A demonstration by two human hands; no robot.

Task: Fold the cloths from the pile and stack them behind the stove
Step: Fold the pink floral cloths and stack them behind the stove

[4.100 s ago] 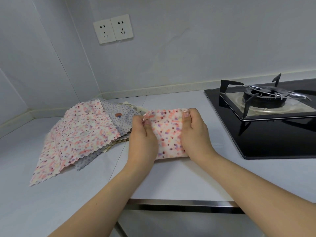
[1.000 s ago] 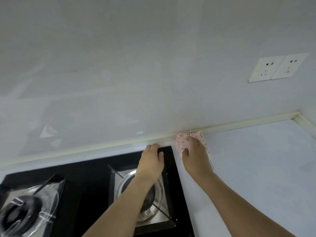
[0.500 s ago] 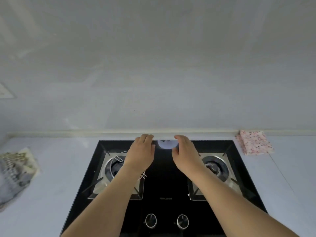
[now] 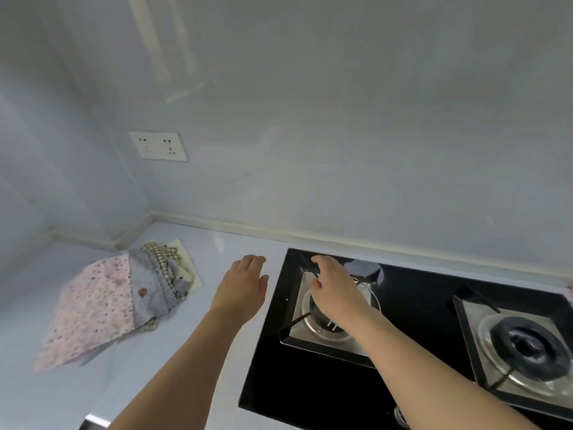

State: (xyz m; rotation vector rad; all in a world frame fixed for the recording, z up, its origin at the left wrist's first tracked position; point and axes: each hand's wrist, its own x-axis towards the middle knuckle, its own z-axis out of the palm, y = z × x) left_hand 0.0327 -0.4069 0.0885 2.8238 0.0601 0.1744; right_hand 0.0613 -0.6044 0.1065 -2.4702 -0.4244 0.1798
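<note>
I'm seeing the pale desk (image 4: 217, 243) meeting a grey wall; the pile (image 4: 114, 293) is lying left of the stove (image 4: 412, 321). Both hands, left (image 4: 242, 290) and right (image 4: 335, 290), are hovering with fingers relaxed, holding nothing.

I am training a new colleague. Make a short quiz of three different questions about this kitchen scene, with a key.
1. True or false: the left hand holds a cloth.
2. Over which burner is the right hand: (a) left burner, (b) right burner?
3. Which cloth lies on top of the pile?

Key: 1. False, both hands are empty. 2. (a). 3. The pink speckled cloth.
</note>
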